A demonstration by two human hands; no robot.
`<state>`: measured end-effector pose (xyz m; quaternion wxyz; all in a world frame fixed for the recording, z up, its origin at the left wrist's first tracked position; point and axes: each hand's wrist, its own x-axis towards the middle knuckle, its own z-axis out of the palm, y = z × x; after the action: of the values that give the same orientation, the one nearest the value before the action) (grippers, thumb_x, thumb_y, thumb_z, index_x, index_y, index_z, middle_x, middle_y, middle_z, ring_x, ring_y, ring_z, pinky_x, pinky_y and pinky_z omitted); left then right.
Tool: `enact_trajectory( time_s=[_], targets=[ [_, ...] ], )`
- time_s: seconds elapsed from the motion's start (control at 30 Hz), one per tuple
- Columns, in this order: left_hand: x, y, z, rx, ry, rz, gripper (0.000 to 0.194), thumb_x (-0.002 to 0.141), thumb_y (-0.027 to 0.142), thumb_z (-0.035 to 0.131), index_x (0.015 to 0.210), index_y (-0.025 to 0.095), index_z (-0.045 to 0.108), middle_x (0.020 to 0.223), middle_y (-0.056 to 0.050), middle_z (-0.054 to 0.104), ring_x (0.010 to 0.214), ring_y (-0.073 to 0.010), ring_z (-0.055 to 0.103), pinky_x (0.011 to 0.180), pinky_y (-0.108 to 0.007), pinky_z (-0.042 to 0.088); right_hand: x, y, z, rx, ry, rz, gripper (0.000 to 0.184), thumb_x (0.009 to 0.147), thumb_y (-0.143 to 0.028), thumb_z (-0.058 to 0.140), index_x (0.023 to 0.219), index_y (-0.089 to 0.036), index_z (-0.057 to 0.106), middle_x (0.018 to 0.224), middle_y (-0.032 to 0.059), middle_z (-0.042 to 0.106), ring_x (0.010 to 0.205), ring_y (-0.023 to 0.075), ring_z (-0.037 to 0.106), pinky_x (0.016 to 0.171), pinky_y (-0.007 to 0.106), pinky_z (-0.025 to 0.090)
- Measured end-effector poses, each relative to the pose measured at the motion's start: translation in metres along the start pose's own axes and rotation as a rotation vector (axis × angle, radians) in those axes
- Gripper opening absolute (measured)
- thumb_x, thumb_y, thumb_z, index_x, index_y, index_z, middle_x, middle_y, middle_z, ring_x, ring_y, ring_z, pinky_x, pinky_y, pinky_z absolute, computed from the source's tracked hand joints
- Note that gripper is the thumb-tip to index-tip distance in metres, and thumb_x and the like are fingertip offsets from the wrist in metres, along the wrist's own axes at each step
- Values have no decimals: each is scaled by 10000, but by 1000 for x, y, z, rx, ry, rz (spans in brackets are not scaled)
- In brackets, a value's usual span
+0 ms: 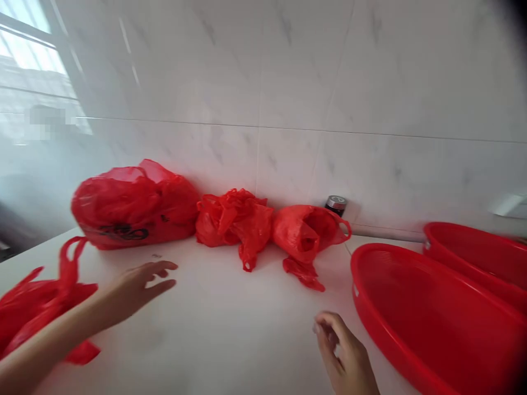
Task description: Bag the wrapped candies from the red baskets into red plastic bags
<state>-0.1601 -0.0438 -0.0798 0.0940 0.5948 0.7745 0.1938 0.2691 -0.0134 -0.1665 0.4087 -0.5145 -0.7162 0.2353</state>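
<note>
Hands Apart Over White Table point(230, 329)

The left hand point(135, 284) is pointing to 2 o'clock, fingers parted; the right hand point(345, 351) is curling toward 11, fingertip contact unclear. A loose red bag point(37, 299) is lying at 8, handles toward 12; the front red tub point(432, 299) at 4 is running 10-to-4.

Head cam, worn by the person, looks fwd & down from above the near side of a white tabletop point(230, 334), facing the tiled wall point(263, 82) behind. Wide, close view: tabletop nr. lens at btm., wall across top, window point(31, 46) at upper L edge, red basins point(436, 307) cut off at R edge. Horizon approx. level.
</note>
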Motion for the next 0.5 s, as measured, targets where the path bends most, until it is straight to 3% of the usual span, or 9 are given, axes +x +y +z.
enact_trajectory(
  time_s=[0.1,0.17,0.27,0.33,0.4,0.5],
  targets=[
    [16,83,50,-29,-187,221,382,821,503,512,1112,298,651,1042,-35,703,896,-222,656,802,-308,474,43,9,-7,-200,-29,-81,219,923,-330,423,1004,-240,605,1107,87,617,995,219,582,735,300,510],
    [21,133,85,-50,-282,342,349,845,416,499,1135,284,642,1081,-58,690,936,-242,654,804,-339,484,68,26,-3,-326,-3,-82,254,877,-228,482,1098,-217,607,1230,104,575,1120,261,536,851,368,493],
    [26,187,131,-76,-278,439,534,809,302,564,1337,267,488,1304,-97,571,1085,-262,598,901,-386,458,81,44,10,-398,-27,-36,320,819,-85,486,1097,-182,612,1084,101,649,1018,261,590,854,383,488],
    [27,205,155,-82,-233,501,683,753,215,618,1398,299,411,1443,-90,439,1250,-285,470,1003,-424,386,69,40,15,-350,-108,-67,272,817,-48,460,962,-201,632,937,63,672,904,227,619,786,340,502],
    [23,211,170,-83,-209,584,655,709,139,627,1319,348,510,1481,-45,400,1343,-309,344,1063,-459,311,46,25,9,-234,-183,-144,221,836,-68,465,895,-219,615,882,34,665,839,189,626,739,291,510],
    [10,205,178,-175,-280,652,510,681,55,561,1098,326,674,1348,-30,556,1261,-300,449,1038,-435,343,10,4,-31,-110,-185,-283,176,881,-169,499,1012,-247,588,927,28,662,851,161,634,759,252,522]
  ],
)
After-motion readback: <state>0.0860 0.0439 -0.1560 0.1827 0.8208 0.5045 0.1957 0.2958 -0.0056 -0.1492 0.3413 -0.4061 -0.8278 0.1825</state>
